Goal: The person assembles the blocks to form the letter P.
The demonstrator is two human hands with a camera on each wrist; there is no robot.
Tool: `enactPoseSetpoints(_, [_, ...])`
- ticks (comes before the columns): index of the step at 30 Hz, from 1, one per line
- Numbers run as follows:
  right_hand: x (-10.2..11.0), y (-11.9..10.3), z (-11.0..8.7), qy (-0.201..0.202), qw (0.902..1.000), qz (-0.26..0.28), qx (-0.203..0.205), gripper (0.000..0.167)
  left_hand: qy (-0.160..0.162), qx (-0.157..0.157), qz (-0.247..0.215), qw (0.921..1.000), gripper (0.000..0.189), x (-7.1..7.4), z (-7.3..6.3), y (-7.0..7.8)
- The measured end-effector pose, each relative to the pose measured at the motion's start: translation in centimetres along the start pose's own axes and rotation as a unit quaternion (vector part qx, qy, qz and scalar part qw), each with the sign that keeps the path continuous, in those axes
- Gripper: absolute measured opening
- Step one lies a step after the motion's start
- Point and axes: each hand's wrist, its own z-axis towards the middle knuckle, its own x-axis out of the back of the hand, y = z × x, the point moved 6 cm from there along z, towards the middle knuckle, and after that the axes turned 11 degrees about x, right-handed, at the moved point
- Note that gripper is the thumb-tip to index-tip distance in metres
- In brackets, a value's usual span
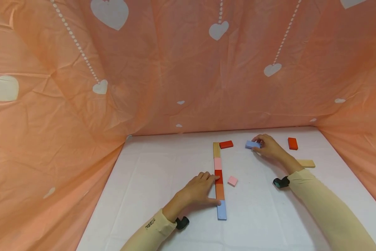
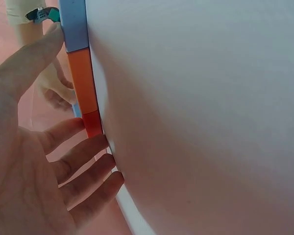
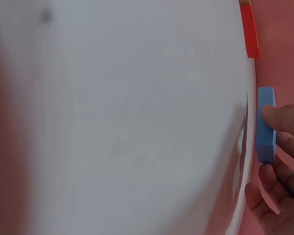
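A line of flat blocks runs away from me in the head view: a blue block (image 1: pixel 222 211) nearest, then an orange block (image 1: pixel 220 192), a red block (image 1: pixel 218 172), a pink block (image 1: pixel 217 163) and a natural wood block (image 1: pixel 216 150). My left hand (image 1: pixel 200 189) lies at the line's left side, thumb at the blue block and a fingertip on the red one, its fingers spread. My right hand (image 1: pixel 269 146) pinches another blue block (image 3: pixel 265 139) between thumb and fingers. That block is held right of a red block (image 1: pixel 226 144), which touches the line's far end.
A small pink block (image 1: pixel 233 181) lies just right of the line. Farther right are a red block (image 1: pixel 293 143) and a wood block (image 1: pixel 306 163), partly behind the right forearm. An orange curtain (image 1: pixel 188 69) with white hearts hangs behind the white table (image 1: pixel 150 167).
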Motion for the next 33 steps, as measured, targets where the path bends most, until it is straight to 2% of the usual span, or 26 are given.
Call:
enactPoseSetpoints(7, [-0.8, -0.3, 0.6, 0.002, 0.9999, 0.0, -0.014, 0.035, 0.001, 0.0, 0.001, 1.0, 0.089, 0.0, 0.0, 0.0])
enactPoseSetpoints(23, [-2.1, -1.6, 2.1, 0.018, 0.9994, 0.01, 0.029, 0.031, -0.002, 0.0, 0.003, 1.0, 0.09, -0.1, 0.1, 0.0])
enactPoseSetpoints(33, [-3.0, -1.7, 2.9, 0.003, 0.9998, 0.014, 0.012, 0.033, -0.005, 0.008, 0.004, 1.0, 0.091, -0.1, 0.0, 0.0])
